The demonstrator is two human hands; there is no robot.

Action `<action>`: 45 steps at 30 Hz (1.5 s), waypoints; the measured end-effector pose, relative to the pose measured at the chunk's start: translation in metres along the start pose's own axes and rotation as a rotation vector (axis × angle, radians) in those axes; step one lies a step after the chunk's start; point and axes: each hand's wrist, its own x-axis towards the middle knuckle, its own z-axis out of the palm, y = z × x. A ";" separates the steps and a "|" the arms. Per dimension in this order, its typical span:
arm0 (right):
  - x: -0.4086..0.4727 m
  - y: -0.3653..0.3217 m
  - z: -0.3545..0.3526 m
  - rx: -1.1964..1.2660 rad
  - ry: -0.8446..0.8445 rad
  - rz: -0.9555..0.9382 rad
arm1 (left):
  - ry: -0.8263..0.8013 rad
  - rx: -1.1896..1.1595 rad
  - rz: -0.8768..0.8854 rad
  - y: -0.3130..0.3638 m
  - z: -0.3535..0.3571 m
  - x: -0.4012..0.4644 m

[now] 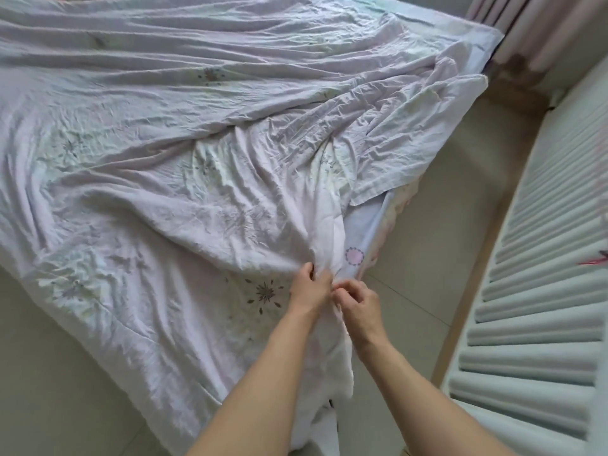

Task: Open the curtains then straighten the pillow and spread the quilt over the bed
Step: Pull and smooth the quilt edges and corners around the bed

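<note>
Head view: left hand (pixel 312 284) and right hand (pixel 357 302) both pinching the bunched corner of the quilt (pixel 204 166) lying rumpled across the bed, best drawing it taut toward the exposed sheet (pixel 360 235).

Quilt (pixel 184 153): pale lilac-white, faint flower print, heavily wrinkled, spread across most of bed (pixel 357 238), near corner bunched into ridge, draping over bed edge. Curtain (pixel 539 31): pink, pleated, hanging at far right corner.
</note>
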 end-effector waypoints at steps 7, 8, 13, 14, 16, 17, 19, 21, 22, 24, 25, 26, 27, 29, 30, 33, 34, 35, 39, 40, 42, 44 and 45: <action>0.058 -0.014 -0.005 0.051 -0.170 0.558 | -0.199 -0.099 -0.189 0.019 -0.019 0.005; 0.065 -0.017 -0.002 0.044 -0.216 0.616 | -0.246 -0.087 -0.221 0.018 -0.021 0.004; 0.088 -0.034 0.007 0.355 -0.087 0.715 | -0.424 -0.072 -0.407 0.013 -0.017 0.005; 0.090 -0.034 0.007 0.409 -0.016 0.683 | -0.453 -0.054 -0.425 0.014 -0.016 0.007; 0.093 -0.035 0.002 0.467 0.175 0.565 | -0.442 0.092 -0.413 0.024 -0.012 0.012; 0.094 -0.039 -0.001 0.452 0.265 0.494 | -0.414 0.192 -0.387 0.028 -0.008 0.016; 0.098 -0.050 -0.008 0.381 0.374 0.359 | -0.315 0.375 -0.273 0.028 0.004 0.027; 0.104 -0.060 -0.016 0.338 0.424 0.259 | -0.052 0.460 -0.066 0.032 0.014 0.034; 0.109 -0.067 -0.022 0.326 0.427 0.240 | 0.070 0.434 0.060 0.037 0.021 0.036; 0.116 -0.076 -0.029 0.386 0.426 0.259 | 0.096 0.294 0.209 0.053 0.030 0.043; 0.120 -0.082 -0.035 0.424 0.430 0.285 | 0.019 0.207 0.228 0.065 0.039 0.043; 0.121 -0.087 -0.038 0.451 0.431 0.304 | -0.048 0.133 0.243 0.073 0.045 0.045; 0.123 -0.091 -0.041 0.464 0.424 0.299 | -0.072 0.075 0.262 0.081 0.051 0.047; 0.125 -0.101 -0.047 0.450 0.397 0.249 | -0.079 0.050 0.289 0.092 0.062 0.050; 0.126 -0.106 -0.048 0.458 0.383 0.224 | -0.099 0.041 0.276 0.095 0.066 0.051; 0.129 -0.122 -0.051 0.604 0.251 0.249 | -0.253 -0.010 0.213 0.106 0.077 0.051; 0.131 -0.127 -0.054 0.639 0.187 0.275 | -0.290 -0.013 0.200 0.108 0.079 0.053; 0.133 -0.131 -0.057 0.626 0.130 0.293 | -0.299 -0.008 0.191 0.109 0.082 0.056; 0.146 -0.135 -0.067 0.405 0.083 0.296 | -0.142 0.064 0.175 0.119 0.084 0.063; 0.149 -0.134 -0.069 0.347 0.101 0.286 | -0.080 0.072 0.164 0.121 0.084 0.064; 0.156 -0.130 -0.072 0.258 0.077 0.300 | 0.025 0.034 0.102 0.127 0.084 0.064; 0.163 -0.121 -0.071 0.217 -0.033 0.396 | 0.011 -0.058 0.004 0.130 0.085 0.071; 0.167 -0.117 -0.071 0.218 -0.083 0.466 | -0.023 -0.102 -0.050 0.130 0.085 0.075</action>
